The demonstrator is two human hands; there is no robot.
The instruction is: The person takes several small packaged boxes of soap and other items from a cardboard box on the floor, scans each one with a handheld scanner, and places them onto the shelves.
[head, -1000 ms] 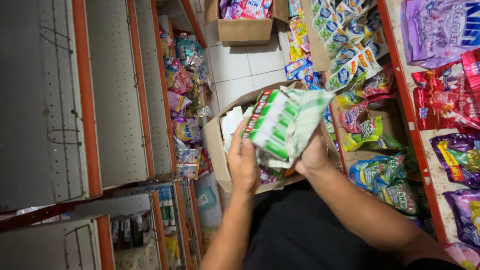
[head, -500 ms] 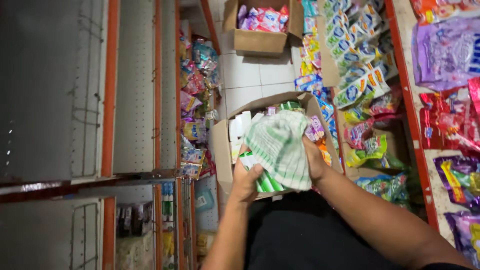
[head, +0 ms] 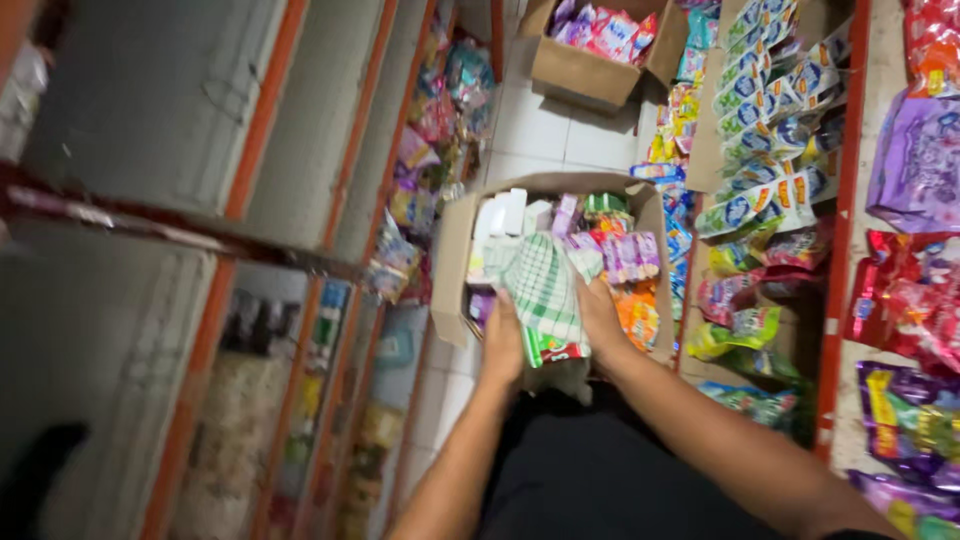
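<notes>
Both hands on a green-white checked pack [head: 543, 290], held over an open carton [head: 452, 250] on the floor. Left hand [head: 503, 345] grips its lower left edge, right hand [head: 600, 315] wrapped round its right side. Carton is full of mixed packets, w/ orange shelves [head: 262, 130] on the left & hanging sachets [head: 765, 110] on the right.

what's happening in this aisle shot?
A person stands in a narrow shop aisle over an open cardboard box of packaged goods. The left hand and right hand together grip a green-and-white checked cloth wrapped over a green and red packet, just above the box. Stocked shelves line the right side.
</notes>
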